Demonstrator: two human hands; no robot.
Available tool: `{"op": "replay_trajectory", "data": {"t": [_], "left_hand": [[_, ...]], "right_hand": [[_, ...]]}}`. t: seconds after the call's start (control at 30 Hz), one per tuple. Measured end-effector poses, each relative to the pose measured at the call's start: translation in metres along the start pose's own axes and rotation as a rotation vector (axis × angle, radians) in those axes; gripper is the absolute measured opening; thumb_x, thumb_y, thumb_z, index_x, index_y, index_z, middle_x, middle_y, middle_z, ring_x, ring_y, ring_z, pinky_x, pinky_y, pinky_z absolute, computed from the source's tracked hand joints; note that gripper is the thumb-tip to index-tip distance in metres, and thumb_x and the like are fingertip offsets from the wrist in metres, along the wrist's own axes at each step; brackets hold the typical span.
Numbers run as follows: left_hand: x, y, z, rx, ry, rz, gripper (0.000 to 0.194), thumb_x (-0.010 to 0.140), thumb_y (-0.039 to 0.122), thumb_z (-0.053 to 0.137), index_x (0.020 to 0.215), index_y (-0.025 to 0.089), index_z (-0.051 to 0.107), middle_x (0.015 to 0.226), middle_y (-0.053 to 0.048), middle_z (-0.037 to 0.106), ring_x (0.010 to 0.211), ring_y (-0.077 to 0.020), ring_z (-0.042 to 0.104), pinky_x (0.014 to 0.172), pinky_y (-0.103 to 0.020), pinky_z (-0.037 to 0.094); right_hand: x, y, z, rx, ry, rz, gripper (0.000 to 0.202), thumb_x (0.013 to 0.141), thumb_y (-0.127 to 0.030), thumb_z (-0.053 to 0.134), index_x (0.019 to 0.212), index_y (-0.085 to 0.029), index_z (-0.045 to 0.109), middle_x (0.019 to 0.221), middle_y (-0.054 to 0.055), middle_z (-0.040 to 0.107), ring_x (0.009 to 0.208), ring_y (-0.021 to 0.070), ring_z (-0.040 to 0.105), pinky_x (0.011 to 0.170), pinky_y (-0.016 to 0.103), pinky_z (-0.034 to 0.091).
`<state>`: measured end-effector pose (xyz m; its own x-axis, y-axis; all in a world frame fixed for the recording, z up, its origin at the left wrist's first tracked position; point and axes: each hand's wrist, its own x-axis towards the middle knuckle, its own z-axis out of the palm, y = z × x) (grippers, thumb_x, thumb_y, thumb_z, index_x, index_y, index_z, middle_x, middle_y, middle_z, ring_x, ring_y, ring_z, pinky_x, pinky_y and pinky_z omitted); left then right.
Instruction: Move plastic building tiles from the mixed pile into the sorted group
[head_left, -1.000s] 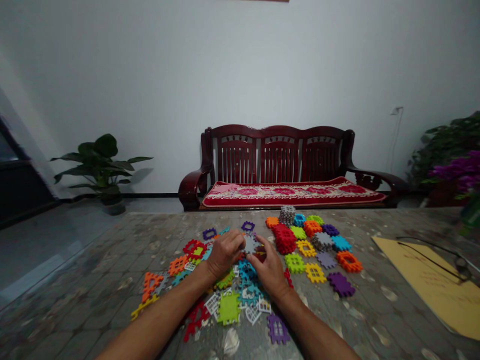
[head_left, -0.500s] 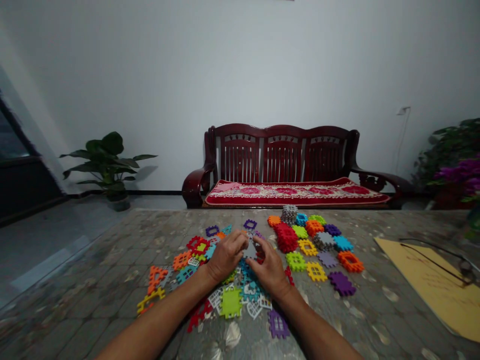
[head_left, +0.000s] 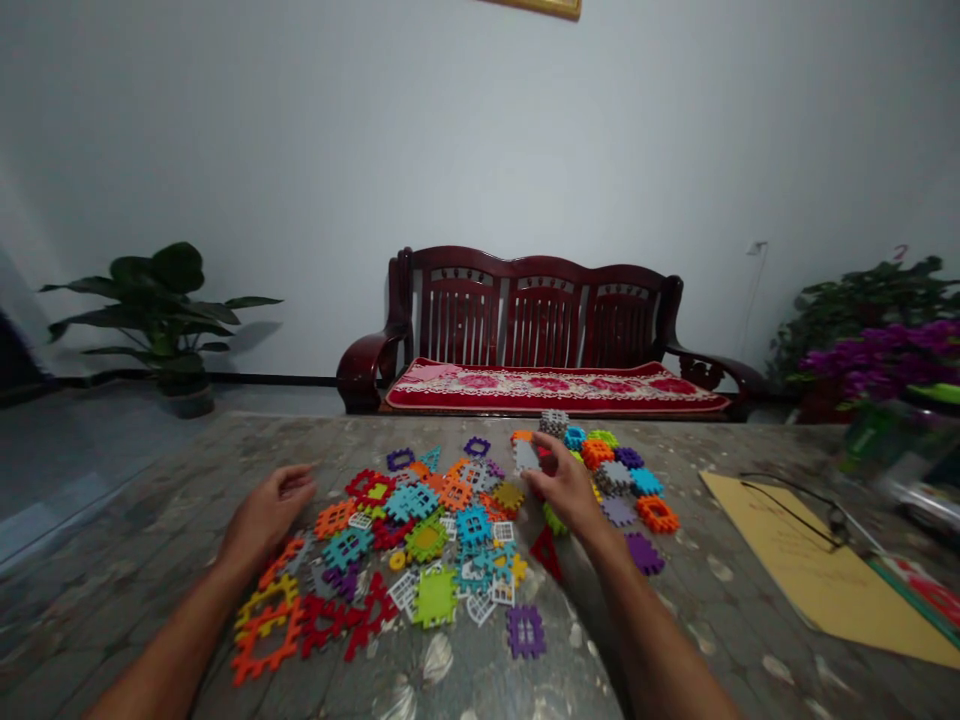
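R hand [head_left: 562, 485] holds gray pc [head_left: 525, 455] nr gray stack [head_left: 553, 424]; L hand [head_left: 271, 508] loosely curled beside colored pcs [head_left: 435, 598] on tbl [head_left: 480, 690]. Dk-red bench [head_left: 544, 268] behind.

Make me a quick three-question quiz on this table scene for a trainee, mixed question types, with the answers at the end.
1. What colour is the flat piece held in the right hand?
2. True or false: the left hand is touching the right hand.
3. Fill in the blank: a pair of ____ lies on the yellow sheet.

Key:
1. Light grey.
2. False; the two are well apart.
3. Eyeglasses.
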<state>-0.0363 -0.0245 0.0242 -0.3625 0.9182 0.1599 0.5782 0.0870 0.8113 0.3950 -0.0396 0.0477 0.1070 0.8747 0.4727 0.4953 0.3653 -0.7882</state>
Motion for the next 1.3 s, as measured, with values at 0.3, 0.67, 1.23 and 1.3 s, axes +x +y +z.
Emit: {"op": "replay_trajectory", "data": {"t": [0.3, 0.67, 1.23, 1.3], "left_hand": [[-0.013, -0.007, 0.002, -0.101, -0.083, 0.0, 0.052, 0.06, 0.062, 0.069, 0.096, 0.024, 0.066, 0.096, -0.001, 0.076, 0.095, -0.0241, 0.068, 0.083, -0.034, 0.054], [-0.004, -0.023, 0.002, 0.052, -0.136, -0.002, 0.037, 0.068, 0.057, 0.063, 0.092, 0.03, 0.07, 0.091, 0.006, 0.075, 0.09, -0.0202, 0.068, 0.082, -0.029, 0.052], [-0.007, -0.015, 0.002, 0.044, -0.126, -0.037, 0.035, 0.064, 0.057, 0.063, 0.087, 0.031, 0.07, 0.088, 0.007, 0.075, 0.087, -0.0215, 0.067, 0.079, -0.031, 0.052], [-0.005, -0.018, 0.002, 0.046, -0.129, -0.034, 0.031, 0.067, 0.052, 0.064, 0.089, 0.03, 0.07, 0.09, 0.006, 0.075, 0.087, -0.0208, 0.068, 0.079, -0.029, 0.051]], "right_hand": [[0.02, 0.053, -0.093, 0.002, 0.059, 0.156, 0.055, 0.064, -0.029, 0.073, 0.118, -0.02, 0.064, 0.114, 0.009, 0.071, 0.095, 0.0237, 0.069, 0.086, 0.04, 0.056], [0.019, 0.109, -0.14, -0.134, 0.038, 0.1, 0.064, 0.062, -0.017, 0.068, 0.125, -0.021, 0.062, 0.12, 0.01, 0.069, 0.11, 0.0285, 0.064, 0.101, 0.047, 0.046], [0.015, 0.127, -0.141, -0.216, 0.009, 0.183, 0.066, 0.058, -0.013, 0.067, 0.124, -0.023, 0.064, 0.118, 0.008, 0.07, 0.114, 0.0316, 0.062, 0.104, 0.049, 0.044], [0.016, 0.125, -0.139, -0.215, 0.02, 0.185, 0.066, 0.056, -0.011, 0.066, 0.121, -0.023, 0.066, 0.117, 0.007, 0.07, 0.114, 0.0316, 0.062, 0.105, 0.05, 0.043]]}}
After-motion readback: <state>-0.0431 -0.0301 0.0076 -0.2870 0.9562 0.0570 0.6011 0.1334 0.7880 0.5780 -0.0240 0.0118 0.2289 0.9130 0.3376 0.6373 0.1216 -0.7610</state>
